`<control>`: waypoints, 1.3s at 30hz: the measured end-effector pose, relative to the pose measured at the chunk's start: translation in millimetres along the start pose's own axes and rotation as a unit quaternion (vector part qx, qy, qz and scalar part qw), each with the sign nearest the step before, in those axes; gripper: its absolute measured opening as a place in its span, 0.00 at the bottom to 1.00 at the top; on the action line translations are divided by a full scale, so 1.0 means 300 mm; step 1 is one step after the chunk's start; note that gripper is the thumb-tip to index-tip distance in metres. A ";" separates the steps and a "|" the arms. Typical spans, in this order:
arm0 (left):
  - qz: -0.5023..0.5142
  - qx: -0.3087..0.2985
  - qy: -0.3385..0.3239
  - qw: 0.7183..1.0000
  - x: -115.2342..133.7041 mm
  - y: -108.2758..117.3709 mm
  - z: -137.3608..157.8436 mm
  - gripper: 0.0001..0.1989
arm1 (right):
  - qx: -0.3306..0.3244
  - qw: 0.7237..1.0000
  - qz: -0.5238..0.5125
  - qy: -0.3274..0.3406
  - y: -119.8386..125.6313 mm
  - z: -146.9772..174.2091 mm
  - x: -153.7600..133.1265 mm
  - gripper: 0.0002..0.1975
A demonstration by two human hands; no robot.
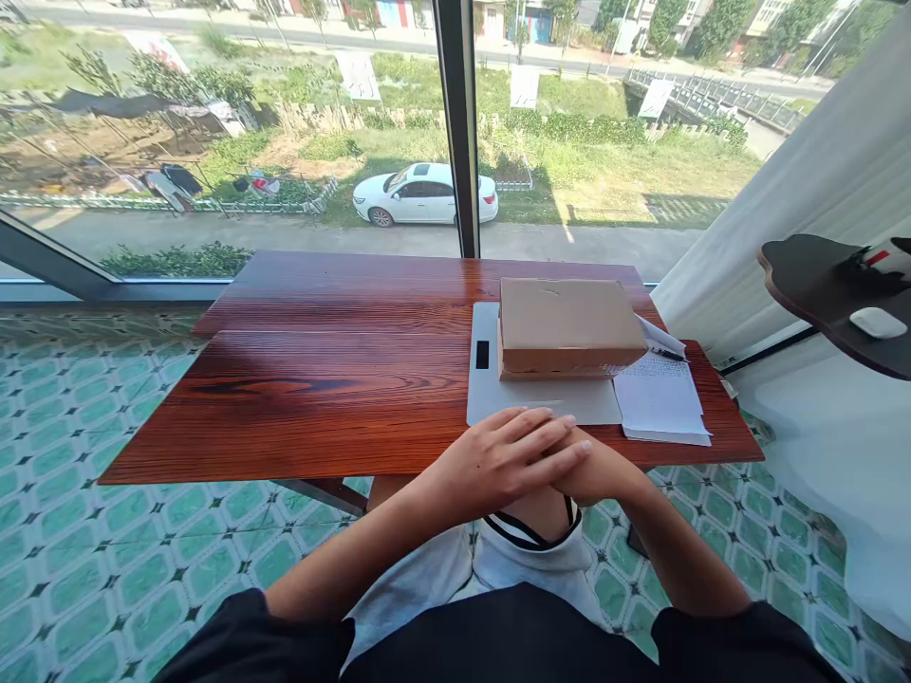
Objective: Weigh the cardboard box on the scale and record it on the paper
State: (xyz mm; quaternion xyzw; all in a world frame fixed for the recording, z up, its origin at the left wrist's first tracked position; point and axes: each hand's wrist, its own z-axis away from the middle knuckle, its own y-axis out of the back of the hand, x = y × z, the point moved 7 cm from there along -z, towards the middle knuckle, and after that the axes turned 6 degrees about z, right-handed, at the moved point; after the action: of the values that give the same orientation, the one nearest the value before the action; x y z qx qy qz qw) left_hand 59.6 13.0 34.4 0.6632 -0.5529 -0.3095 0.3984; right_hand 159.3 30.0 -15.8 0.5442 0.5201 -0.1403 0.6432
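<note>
My left hand (502,462) lies across my right hand (594,470) at the table's front edge, above my lap. The left fingers are stretched out and slightly apart over the back of the right hand, and hold nothing. My right hand's fingers are hidden underneath. Just beyond the hands is a flat silver-grey slab (548,403) with a small black rectangle at its left. A closed brown cardboard box (569,318) rests on it. To the right, sheets of paper (661,403) with handwriting lie stacked, partly behind the box, with a dark pen (669,355) on them.
The reddish-brown wooden table (320,379) stands before a large window. A white curtain (769,209) hangs at the right. A dark shelf (818,294) there holds a white rounded object (878,323). Green tiled floor (106,560) surrounds the table. Outside, a white car (419,197) is parked.
</note>
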 end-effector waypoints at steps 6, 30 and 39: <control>0.124 0.083 0.183 0.972 -0.136 0.004 0.047 0.21 | 0.071 0.991 -0.024 -0.112 0.166 0.017 0.009 0.17; 0.291 0.127 0.526 0.789 -0.424 -0.140 0.056 0.40 | 0.438 0.854 0.164 -0.229 0.426 0.143 0.292 0.40; 0.230 0.070 0.560 0.793 -0.435 -0.151 0.042 0.35 | 0.431 0.829 0.234 -0.271 0.451 0.141 0.301 0.42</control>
State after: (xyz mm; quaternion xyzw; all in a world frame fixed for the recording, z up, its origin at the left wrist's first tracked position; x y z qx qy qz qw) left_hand 45.1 141.9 -15.2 0.5997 -0.3896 0.2568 0.6501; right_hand 320.0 78.8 -20.8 0.8115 0.0695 -0.3372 0.4722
